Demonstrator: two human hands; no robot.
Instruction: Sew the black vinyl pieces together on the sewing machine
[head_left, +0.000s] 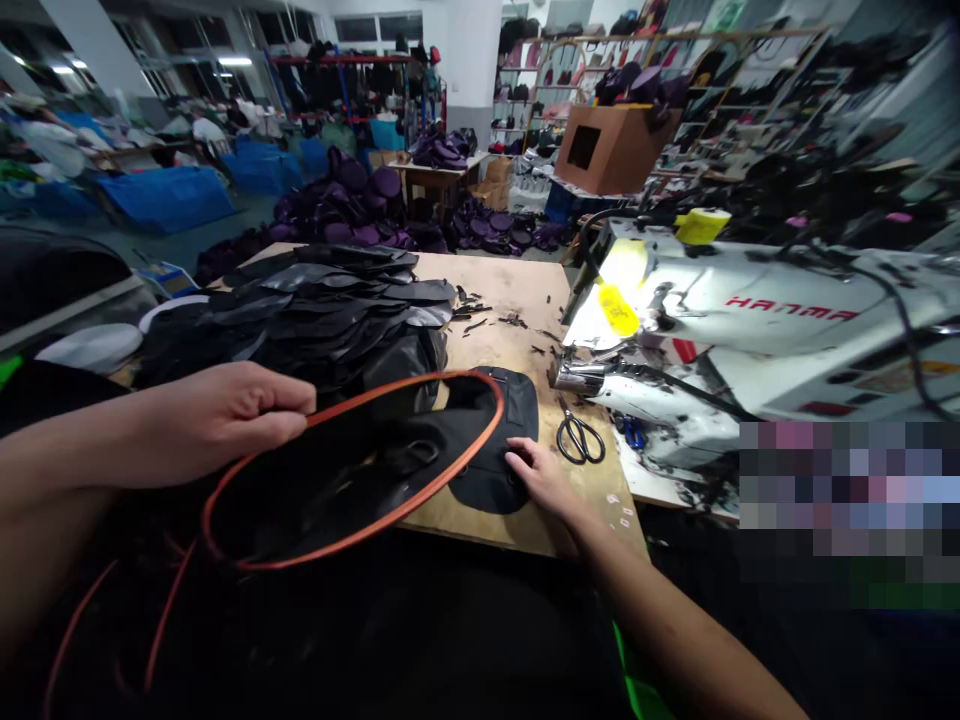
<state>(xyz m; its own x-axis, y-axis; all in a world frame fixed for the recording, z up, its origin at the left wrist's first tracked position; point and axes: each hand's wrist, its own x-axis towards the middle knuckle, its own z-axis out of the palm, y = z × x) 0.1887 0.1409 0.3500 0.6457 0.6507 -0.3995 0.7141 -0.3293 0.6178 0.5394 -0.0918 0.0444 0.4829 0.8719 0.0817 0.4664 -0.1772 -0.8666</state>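
My left hand (240,405) is shut on the edge of a black fabric piece (352,470), whose oval rim is bound with orange piping (420,455). The piece is lifted above the wooden worktable (510,300). My right hand (541,478) rests with its fingers on a black panel with a seam (491,480), flat on the table and partly behind the raised rim. Loose orange cord ends (112,620) hang below my left forearm. Black fabric scissors (579,436) lie just right of my right hand.
A tall stack of black panels (315,310) covers the table's left side, with black scraps (480,320) beyond it. A white HANMA sewing machine (750,310) stands at the right. Purple piles (345,205), blue bags (169,198) and loaded shelves (660,90) fill the background.
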